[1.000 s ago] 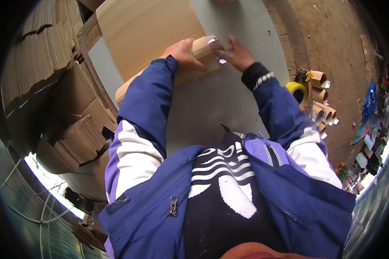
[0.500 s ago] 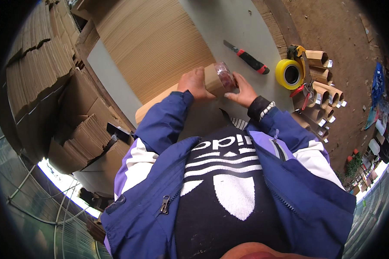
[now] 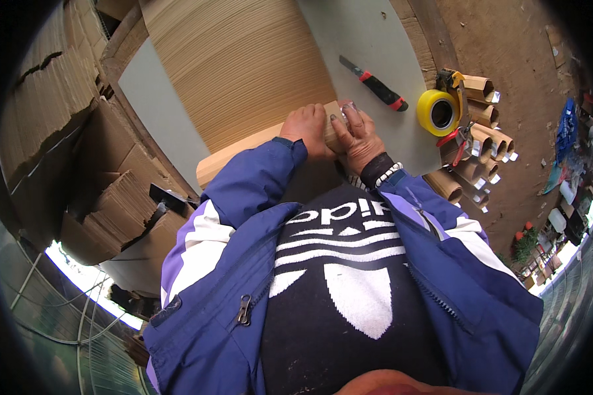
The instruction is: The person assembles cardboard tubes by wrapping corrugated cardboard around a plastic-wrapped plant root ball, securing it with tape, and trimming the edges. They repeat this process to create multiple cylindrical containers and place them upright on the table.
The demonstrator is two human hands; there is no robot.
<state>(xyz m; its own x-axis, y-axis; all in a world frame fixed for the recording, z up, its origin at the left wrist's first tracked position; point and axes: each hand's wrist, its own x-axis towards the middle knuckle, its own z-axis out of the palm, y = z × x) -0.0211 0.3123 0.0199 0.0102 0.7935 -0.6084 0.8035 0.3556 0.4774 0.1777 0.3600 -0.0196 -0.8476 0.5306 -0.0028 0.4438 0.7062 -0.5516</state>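
A long tan cardboard tube (image 3: 234,151) lies slantwise in front of me along the near edge of a stack of cardboard sheets. My left hand (image 3: 308,131) is closed over its upper side near the right end. At that end, my right hand (image 3: 361,141) curls around with its thumb toward the left hand. Under the right fingers a bit of shiny, clear reddish band (image 3: 345,108) shows; most of it is hidden. A red and black utility knife (image 3: 379,87) with its blade out lies on the pale tabletop beyond the right hand.
The stacked cardboard sheets (image 3: 234,62) cover much of the table (image 3: 349,33). Rightward are a yellow tape roll (image 3: 427,112), red-handled pliers (image 3: 449,138) and several finished-looking tubes (image 3: 476,170). Folded cardboard (image 3: 49,112) is piled at the left.
My right hand has come over the tube's end and now covers most of the shiny band. My left hand has shifted slightly right with its fingers more closed. The view has shifted a little.
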